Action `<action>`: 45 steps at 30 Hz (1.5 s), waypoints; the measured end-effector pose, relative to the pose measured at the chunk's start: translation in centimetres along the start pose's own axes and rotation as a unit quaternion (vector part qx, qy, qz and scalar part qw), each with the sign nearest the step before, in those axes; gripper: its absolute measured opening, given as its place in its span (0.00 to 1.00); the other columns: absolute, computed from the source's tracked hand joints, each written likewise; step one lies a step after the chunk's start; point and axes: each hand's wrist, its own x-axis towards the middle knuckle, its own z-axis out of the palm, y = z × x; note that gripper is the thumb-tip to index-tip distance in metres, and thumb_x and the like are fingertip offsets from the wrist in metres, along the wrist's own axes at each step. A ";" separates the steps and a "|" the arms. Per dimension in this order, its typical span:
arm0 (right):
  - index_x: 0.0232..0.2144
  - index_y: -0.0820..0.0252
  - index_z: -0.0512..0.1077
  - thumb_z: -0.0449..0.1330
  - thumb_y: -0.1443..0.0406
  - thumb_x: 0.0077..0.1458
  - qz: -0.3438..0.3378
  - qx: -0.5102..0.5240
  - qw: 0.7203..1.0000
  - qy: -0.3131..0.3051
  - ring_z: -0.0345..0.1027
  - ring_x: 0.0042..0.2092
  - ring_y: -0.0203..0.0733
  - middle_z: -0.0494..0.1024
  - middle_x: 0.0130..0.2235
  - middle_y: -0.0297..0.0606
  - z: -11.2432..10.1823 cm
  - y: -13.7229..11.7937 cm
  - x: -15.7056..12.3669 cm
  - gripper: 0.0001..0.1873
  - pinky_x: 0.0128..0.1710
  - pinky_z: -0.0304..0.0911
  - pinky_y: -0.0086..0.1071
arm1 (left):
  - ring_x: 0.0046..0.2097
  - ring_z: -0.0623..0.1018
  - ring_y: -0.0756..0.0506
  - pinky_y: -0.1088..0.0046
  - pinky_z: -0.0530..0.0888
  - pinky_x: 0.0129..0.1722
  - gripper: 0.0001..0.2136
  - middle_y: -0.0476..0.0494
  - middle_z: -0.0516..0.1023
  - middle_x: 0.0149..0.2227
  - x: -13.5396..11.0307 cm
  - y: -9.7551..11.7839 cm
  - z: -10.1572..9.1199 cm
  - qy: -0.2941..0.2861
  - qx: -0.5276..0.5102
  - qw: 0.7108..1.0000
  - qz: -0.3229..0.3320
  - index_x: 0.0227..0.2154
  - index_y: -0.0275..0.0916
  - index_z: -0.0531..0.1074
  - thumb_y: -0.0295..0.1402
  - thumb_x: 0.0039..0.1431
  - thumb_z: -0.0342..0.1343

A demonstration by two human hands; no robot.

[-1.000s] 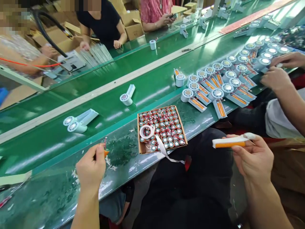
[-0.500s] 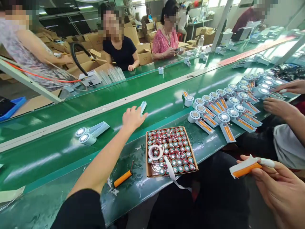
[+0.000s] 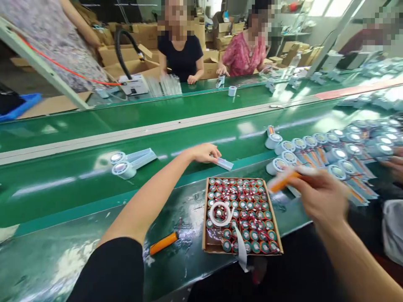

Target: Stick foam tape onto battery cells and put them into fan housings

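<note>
My left hand (image 3: 206,153) is over the near side of the green belt, its fingers closed on a light-blue plastic housing (image 3: 225,164). The housing's slim handle part sticks out to the right; the rest is hidden by the hand. In my right hand (image 3: 324,195), blurred by motion, is an orange battery (image 3: 286,182) with white tape along it, held above the right edge of a cardboard box of batteries (image 3: 204,241). A roll of white tape (image 3: 210,214) lies on those batteries, its loose end hanging over the box's front. Another orange battery (image 3: 163,243) lies left of the box.
Two round-headed housings (image 3: 124,170) rest on the belt (image 3: 78,167) at left. Many more housings with orange batteries (image 3: 317,155) crowd the right side, near a co-worker's hand (image 3: 393,163). Several people are across the belt. A black hose (image 3: 118,50) rises from a white machine (image 3: 135,85).
My left hand has closed on the housing and drawn it right and nearer. My right hand has carried the taped battery left and up, toward the box. The view has shifted.
</note>
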 end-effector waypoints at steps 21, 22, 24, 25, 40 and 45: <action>0.44 0.55 0.78 0.57 0.56 0.72 -0.181 -0.476 0.753 -0.416 0.79 0.42 0.46 0.86 0.44 0.43 13.3 5.3 10.3 0.13 0.36 0.58 0.31 | 0.53 0.78 0.41 0.63 0.68 0.63 0.03 0.43 0.83 0.45 1.9 -0.5 1.9 0.097 -0.028 0.992 0.073 0.29 0.43 0.83 0.32 0.51 0.64; 0.45 0.54 0.78 0.58 0.55 0.72 -0.178 -0.478 0.751 -0.419 0.79 0.42 0.46 0.86 0.45 0.42 13.5 5.2 10.5 0.12 0.37 0.58 0.30 | 0.51 0.79 0.42 0.62 0.70 0.61 0.03 0.43 0.83 0.42 2.2 -0.6 1.8 0.089 -0.032 0.993 0.072 0.28 0.42 0.81 0.34 0.52 0.65; 0.44 0.54 0.78 0.60 0.54 0.71 -0.173 -0.475 0.754 -0.418 0.79 0.43 0.45 0.86 0.45 0.41 13.4 5.2 10.9 0.12 0.37 0.58 0.30 | 0.45 0.79 0.44 0.62 0.74 0.54 0.09 0.44 0.81 0.38 2.8 -0.7 1.5 0.071 -0.046 0.994 0.068 0.28 0.39 0.79 0.39 0.57 0.65; 0.44 0.54 0.78 0.60 0.54 0.71 -0.170 -0.473 0.759 -0.414 0.79 0.42 0.44 0.86 0.44 0.40 13.2 5.2 11.0 0.12 0.38 0.57 0.29 | 0.44 0.78 0.45 0.62 0.76 0.51 0.12 0.44 0.80 0.38 3.0 -0.8 1.3 0.063 -0.054 0.994 0.065 0.30 0.38 0.78 0.42 0.60 0.65; 0.53 0.52 0.78 0.55 0.54 0.71 -0.126 -0.473 0.770 -0.410 0.82 0.45 0.52 0.86 0.44 0.45 13.5 7.5 9.8 0.17 0.42 0.66 0.35 | 0.49 0.80 0.43 0.58 0.81 0.50 0.18 0.39 0.78 0.52 4.1 0.0 2.0 0.107 -0.146 0.977 -0.116 0.55 0.37 0.74 0.43 0.70 0.59; 0.50 0.54 0.80 0.56 0.58 0.67 -0.113 -0.507 0.723 -0.455 0.82 0.45 0.60 0.85 0.42 0.53 15.0 8.6 8.6 0.17 0.43 0.68 0.42 | 0.51 0.80 0.43 0.57 0.81 0.51 0.16 0.39 0.78 0.53 3.5 1.9 3.0 0.106 -0.169 0.965 -0.170 0.54 0.37 0.74 0.42 0.70 0.59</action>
